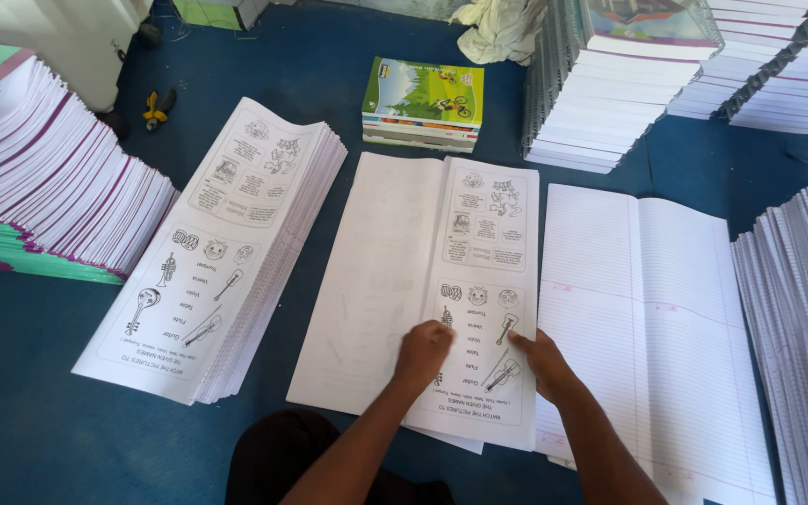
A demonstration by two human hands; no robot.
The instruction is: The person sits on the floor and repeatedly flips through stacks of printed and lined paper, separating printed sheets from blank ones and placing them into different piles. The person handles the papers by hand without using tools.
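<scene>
Pressing down on a white printed worksheet sheet (479, 318) on the blue floor (30, 430), the left hand (423, 348) curls its fingers loosely at its near edge; the right hand (540, 360) lies flat, fingers released, at 3 o'clock. The sheet's long axis runs toward 12 o'clock. Beyond, at 12 o'clock, sit green-covered books (423, 103).
</scene>
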